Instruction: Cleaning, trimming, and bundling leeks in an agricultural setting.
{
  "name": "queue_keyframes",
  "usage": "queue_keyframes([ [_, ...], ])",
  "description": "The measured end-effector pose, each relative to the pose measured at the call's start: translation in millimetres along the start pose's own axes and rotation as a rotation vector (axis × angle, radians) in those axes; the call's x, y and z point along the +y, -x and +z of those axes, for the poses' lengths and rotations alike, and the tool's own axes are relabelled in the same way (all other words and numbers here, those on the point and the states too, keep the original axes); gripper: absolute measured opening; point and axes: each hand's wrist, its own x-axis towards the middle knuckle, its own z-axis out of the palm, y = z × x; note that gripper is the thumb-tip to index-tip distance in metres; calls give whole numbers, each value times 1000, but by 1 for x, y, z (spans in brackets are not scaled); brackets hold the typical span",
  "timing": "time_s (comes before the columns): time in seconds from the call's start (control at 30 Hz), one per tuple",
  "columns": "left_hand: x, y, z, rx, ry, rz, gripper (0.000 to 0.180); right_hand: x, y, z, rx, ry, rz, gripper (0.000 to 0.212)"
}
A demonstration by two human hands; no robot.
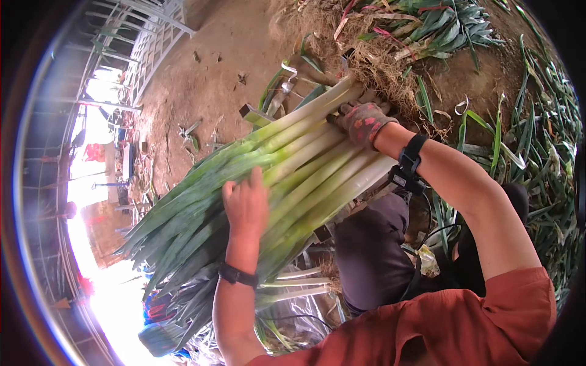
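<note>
A broad bundle of leeks (287,165) lies slantwise before me, its green leaves toward the left and its white shanks toward the upper right. My left hand (246,204), bare, rests over the green part with a finger and thumb apart; its other fingers are partly hidden. At the white ends, my right hand (364,122) wears a patterned glove, and its fingers curl round a leek shank. Dark straps circle both wrists, the right one carrying a small device (406,174).
A heap of leeks with roots (421,30) lies on the dirt floor (226,73) at the far right. Loose green leaves (543,165) pile up along the right. Metal frame ends (255,114) show beside the bundle. White racks (159,43) stand far left. A few leeks (299,282) lie near my legs.
</note>
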Motion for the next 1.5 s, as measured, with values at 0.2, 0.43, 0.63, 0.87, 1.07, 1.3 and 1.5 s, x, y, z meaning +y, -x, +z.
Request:
queue_keyframes([
  [0.2,-9,-3,-3,6,48,38,26,1,8,23,326,-114,-53,46],
  [0.43,-7,3,4,66,16,31,30,-26,23,47,616,-335,-199,35],
  [0.63,-1,-6,-16,223,-134,-44,49,-5,16,45,608,-394,-173,34],
  [0.87,-13,-7,0,-154,-14,-111,46,46,3,51,390,-220,-1,42],
  [1.07,-20,3,3,-116,-20,-99,48,37,16,16,197,-158,103,49],
  [1.3,-13,8,-32,-75,346,-115,58,91,126,-30,315,-464,149,51],
  [1.5,63,65,-105,-111,363,-115,52,183,302,-74,342,-517,417,40],
])
